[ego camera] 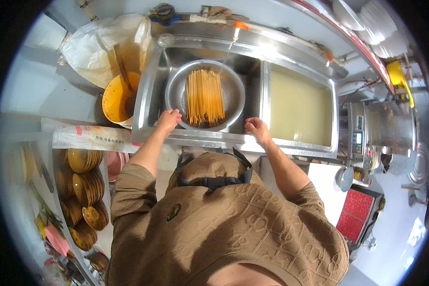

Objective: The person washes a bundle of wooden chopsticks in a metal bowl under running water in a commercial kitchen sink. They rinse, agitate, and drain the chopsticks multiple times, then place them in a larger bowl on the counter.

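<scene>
A bundle of long, thin wooden sticks [205, 94], likely chopsticks or skewers, lies side by side in a round stainless steel basin [233, 107]. The basin sits in the left bowl of a steel double sink [203, 137]. A thin stream of water runs into it from a tap with an orange handle [240, 25]. My left hand [169, 121] is at the basin's front left rim, fingers curled; whether it grips the rim cannot be told. To the right of the basin, my right hand [258, 129] hovers over the sink's front edge, fingers curled and nothing visible in them.
Cloudy, yellowish water [300, 107] fills the right sink bowl. At the left stands a yellow-lined bucket [111, 103] with a wooden stick [123, 68]. Stacks of brown bowls [87, 187] fill a shelf below left. A digital scale [359, 137] is at the right.
</scene>
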